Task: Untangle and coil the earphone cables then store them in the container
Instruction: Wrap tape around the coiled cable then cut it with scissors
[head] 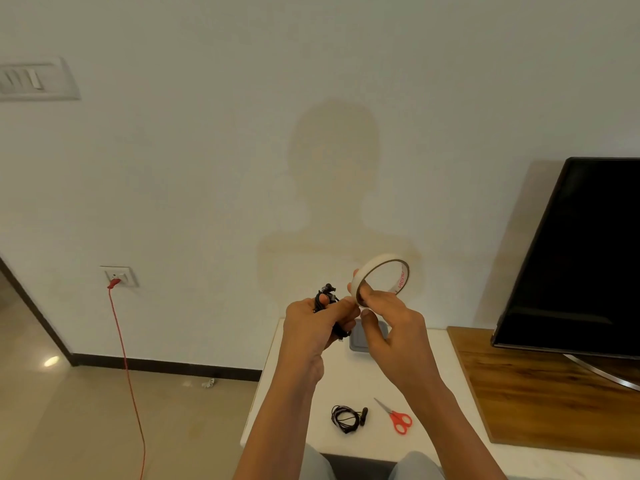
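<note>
Where the white table [346,382] comes closest to the person's grey-clad knees, a coiled black earphone cable [346,419] lies flat on it. Red-handled scissors [398,419] lie just beside it on the right, not touching.

Beyond these, both hands are raised over the table. The left hand [311,327] has its fingers curled round a second earphone cable [327,296], a black bundle whose loops stick out above the thumb. The right hand [391,320] pinches a roll of pale tape [381,277] at its lower rim. The roll is tilted, and its edge is close to the left fingertips.

Behind the hands a grey container [358,345] sits on the table near the wall, mostly hidden. To the right, a wooden board [536,403] carries a dark television [581,254].

On the far wall a red cord [129,375] hangs from a socket [119,276] to the floor. A switch panel [34,79] is mounted higher on the left, and the person's shadow falls in the middle.
</note>
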